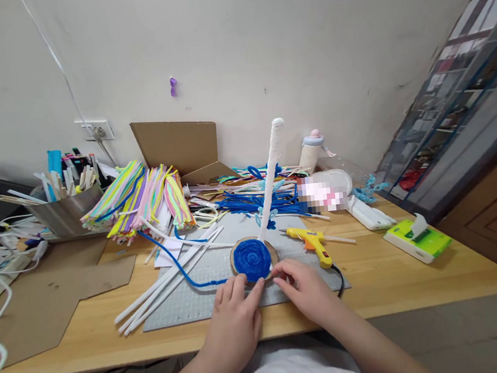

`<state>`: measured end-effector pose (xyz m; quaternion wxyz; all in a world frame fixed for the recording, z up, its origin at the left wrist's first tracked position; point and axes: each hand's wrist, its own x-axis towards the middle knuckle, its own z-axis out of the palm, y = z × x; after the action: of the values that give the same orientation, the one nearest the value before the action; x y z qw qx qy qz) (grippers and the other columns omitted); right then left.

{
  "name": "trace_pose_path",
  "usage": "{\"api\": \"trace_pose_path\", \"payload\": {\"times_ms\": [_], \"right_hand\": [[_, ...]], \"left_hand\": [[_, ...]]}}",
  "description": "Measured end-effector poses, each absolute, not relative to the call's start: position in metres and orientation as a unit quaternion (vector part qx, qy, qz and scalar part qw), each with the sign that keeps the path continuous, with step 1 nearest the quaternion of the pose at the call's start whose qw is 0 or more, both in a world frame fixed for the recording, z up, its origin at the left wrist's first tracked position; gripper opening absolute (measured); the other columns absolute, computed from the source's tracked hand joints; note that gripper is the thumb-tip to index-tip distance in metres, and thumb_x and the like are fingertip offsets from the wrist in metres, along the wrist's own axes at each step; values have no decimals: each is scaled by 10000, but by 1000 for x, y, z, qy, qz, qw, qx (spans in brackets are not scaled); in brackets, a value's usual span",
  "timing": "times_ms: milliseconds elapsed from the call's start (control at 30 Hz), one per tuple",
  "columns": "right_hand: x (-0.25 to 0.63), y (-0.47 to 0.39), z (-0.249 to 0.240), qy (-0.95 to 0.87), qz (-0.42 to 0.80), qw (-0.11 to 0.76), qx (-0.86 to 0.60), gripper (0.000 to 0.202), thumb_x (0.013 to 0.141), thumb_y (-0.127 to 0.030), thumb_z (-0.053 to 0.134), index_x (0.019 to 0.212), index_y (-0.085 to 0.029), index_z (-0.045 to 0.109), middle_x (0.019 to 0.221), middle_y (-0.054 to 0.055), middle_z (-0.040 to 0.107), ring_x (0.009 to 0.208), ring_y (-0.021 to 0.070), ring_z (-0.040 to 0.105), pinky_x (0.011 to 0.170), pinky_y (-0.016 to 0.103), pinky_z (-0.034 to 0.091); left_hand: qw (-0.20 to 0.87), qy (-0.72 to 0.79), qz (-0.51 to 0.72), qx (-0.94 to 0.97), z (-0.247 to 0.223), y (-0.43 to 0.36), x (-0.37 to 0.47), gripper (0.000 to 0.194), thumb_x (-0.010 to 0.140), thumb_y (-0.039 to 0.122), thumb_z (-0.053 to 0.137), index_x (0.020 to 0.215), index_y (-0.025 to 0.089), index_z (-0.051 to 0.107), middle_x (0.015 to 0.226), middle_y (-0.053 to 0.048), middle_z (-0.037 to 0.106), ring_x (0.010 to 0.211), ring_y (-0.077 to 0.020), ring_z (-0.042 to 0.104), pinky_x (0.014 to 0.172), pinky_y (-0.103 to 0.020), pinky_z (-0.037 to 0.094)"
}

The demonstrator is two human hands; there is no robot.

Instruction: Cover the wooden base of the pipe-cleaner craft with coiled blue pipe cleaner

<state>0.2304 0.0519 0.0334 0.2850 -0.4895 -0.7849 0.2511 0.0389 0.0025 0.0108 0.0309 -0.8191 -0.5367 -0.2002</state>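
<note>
A round wood slice [232,257] lies on a grey cutting mat [172,311], its top covered by a coiled blue pipe cleaner [252,257]. The coil's loose tail runs left across the mat. A white wrapped stick [270,187] rises tilted from the slice's far side, with blue looped pieces [265,219] around or behind it. My left hand [237,313] lies with fingers stretched over the slice's near edge, touching the blue pipe cleaner. My right hand [302,290] has its thumb and forefinger curled close together at the slice's right rim; its other fingers are partly hidden.
A yellow glue gun [313,242] lies right of the slice, its cord trailing off the mat. White sticks [170,282] lie left, before bundled coloured pipe cleaners [144,199] and a metal pot [69,212]. A green tissue pack [418,240] sits far right. Cardboard [179,149] leans behind.
</note>
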Motion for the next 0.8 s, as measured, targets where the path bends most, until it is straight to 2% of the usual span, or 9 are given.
{"api": "trace_pose_path", "payload": {"times_ms": [133,367,533,700,800], "right_hand": [[219,62,29,-806,194,317,-461,77,813,-168,588,829,-220,642,898,24,607,877,189,543,773,321,391],[214,67,29,-834,107,288,-458,93,818,-167,607,789,-240,657,866,16,615,867,201,517,737,347,336],[211,62,30,-854,51,261,-447,137,879,-173,520,780,-213,606,833,31,611,860,209,500,731,357,306],[214,58,25,-847,79,244,-466,139,899,-170,455,791,-197,538,853,36,578,843,206,485,731,352,307],[221,54,20,-827,127,277,-473,171,937,-196,365,822,-198,492,860,32,553,824,192,476,740,346,319]], "left_hand": [[26,-535,-201,-820,13,3,40,535,830,126,495,1326,320,448,1217,-80,474,1093,-247,433,926,-434,386],[30,-539,-193,-819,14,2,40,559,823,122,497,1340,325,429,1205,-77,480,1081,-246,433,920,-426,384],[30,-542,-189,-818,15,2,41,544,818,127,503,1320,332,450,1187,-70,489,1072,-244,445,911,-417,391],[27,-541,-192,-818,16,3,41,522,831,134,490,1319,317,455,1188,-73,491,1073,-246,446,914,-421,391],[28,-540,-194,-818,14,3,40,490,841,135,480,1299,309,479,1183,-76,497,1076,-247,446,918,-421,390]]}}
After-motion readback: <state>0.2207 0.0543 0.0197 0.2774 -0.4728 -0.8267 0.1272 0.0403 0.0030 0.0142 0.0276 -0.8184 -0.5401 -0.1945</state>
